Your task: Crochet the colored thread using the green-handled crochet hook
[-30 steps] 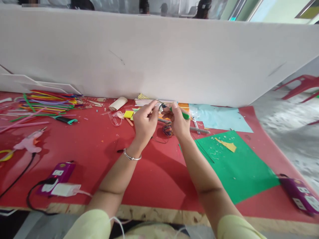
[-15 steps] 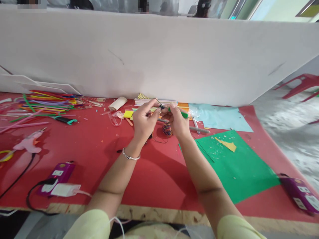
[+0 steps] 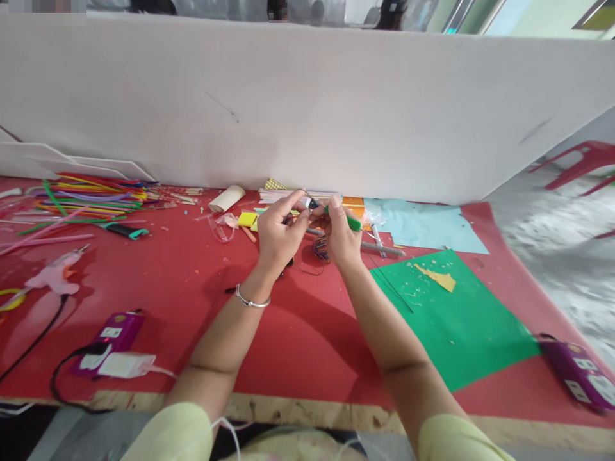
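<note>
Both hands are raised together over the middle of the red table (image 3: 298, 333). My right hand (image 3: 342, 235) grips a thin green stick (image 3: 353, 222) that slants down to the right. My left hand (image 3: 279, 232) pinches a small dark piece (image 3: 312, 204) with a thin wire at the stick's upper tip, fingertips almost touching those of the right hand. A ball of multicoloured thread (image 3: 321, 248) lies on the table just below the hands, partly hidden by them. A silver bangle (image 3: 250, 299) is on my left wrist.
A green sheet (image 3: 456, 320) with yellow scraps lies at right, a light blue sheet (image 3: 423, 227) behind it. Coloured sticks and straws (image 3: 91, 195) pile at far left. A pink glue gun (image 3: 55, 275), two purple power strips (image 3: 113, 333) (image 3: 576, 374) and a white partition (image 3: 307, 109) surround the area.
The hands have drawn slightly closer together and shifted a little left. The green stick's tip now meets the left fingers. Nothing else on the table has moved.
</note>
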`<action>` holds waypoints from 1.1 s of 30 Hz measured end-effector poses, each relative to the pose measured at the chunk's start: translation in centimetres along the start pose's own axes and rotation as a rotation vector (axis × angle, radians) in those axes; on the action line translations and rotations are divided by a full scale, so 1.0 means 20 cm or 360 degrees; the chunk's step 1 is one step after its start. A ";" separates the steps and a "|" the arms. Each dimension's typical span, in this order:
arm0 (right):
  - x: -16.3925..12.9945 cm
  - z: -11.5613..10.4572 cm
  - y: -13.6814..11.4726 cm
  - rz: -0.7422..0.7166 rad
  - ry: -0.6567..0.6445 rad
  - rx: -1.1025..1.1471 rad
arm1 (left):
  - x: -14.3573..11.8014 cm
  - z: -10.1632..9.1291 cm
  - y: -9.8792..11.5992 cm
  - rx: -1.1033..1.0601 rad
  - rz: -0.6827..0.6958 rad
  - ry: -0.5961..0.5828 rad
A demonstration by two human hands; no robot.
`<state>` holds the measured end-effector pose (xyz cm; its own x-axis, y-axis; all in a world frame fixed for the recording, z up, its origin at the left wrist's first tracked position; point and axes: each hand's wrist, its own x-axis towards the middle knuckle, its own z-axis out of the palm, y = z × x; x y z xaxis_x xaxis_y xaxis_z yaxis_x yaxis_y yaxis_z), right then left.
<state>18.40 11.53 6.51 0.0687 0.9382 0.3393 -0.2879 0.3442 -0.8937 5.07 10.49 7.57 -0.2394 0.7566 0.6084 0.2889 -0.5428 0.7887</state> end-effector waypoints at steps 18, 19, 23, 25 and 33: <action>0.00 -0.03 0.00 -0.0179 -0.0089 -0.0157 | 0.02 -0.01 0.04 -0.0106 -0.0166 -0.0073; -0.01 -0.02 -0.01 -0.0269 -0.0031 -0.0207 | 0.01 0.00 0.04 -0.0055 -0.0094 -0.0037; -0.05 0.01 0.02 -0.0637 0.0189 -0.0365 | -0.02 0.03 0.07 -0.0407 -0.0343 -0.0081; -0.05 0.01 0.03 -0.0640 0.0174 -0.0328 | -0.01 0.02 0.09 -0.0759 -0.0664 -0.0186; 0.05 -0.07 0.01 -0.0070 -0.0314 0.0328 | 0.08 -0.14 0.16 -0.1083 -0.1031 -0.0627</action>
<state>19.79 12.55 6.23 -0.0960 0.8903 0.4451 -0.4782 0.3510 -0.8051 3.01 8.94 11.20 0.1950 0.9783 0.0708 -0.4056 0.0147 0.9139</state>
